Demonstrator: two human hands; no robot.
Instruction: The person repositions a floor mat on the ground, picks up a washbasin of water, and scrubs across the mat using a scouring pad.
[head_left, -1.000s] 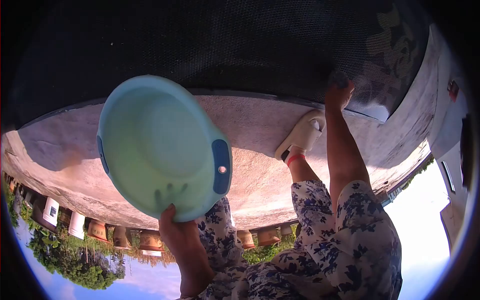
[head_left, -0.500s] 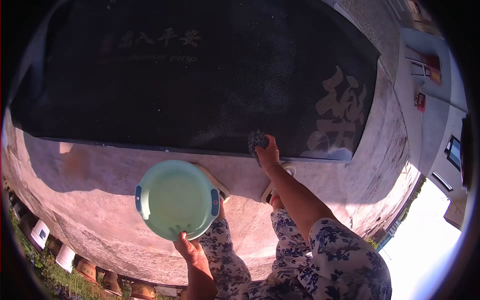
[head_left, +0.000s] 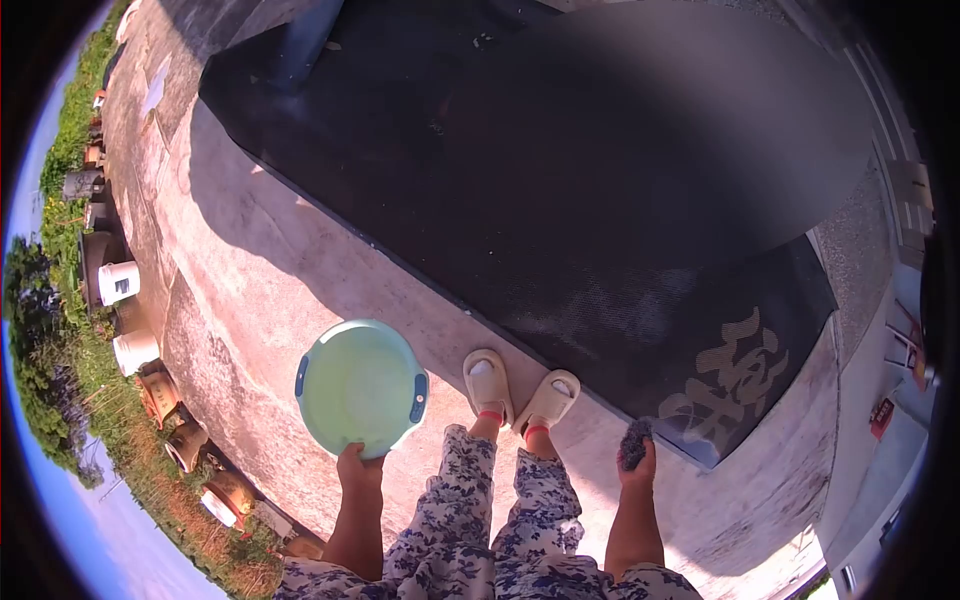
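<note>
A light green basin with blue handles hangs at the lower left, tilted so its inside shows. My left hand grips its near rim, thumb on the inner side. To the right, my right hand is closed round a dark grey scouring ball, close to the near corner of a large black mat. Pale lettering shows on the mat near that corner. My feet in cream slippers stand between the two hands, beside the mat's edge.
Pinkish concrete surrounds the mat. Plant pots and a white bucket line the left side against greenery. A grey post stands at the mat's far left. A dark blurred shape covers part of the upper right.
The view has turned, so the mat now lies diagonally. My right hand has moved off the mat to the right with the scouring ball. My left hand still holds the basin.
</note>
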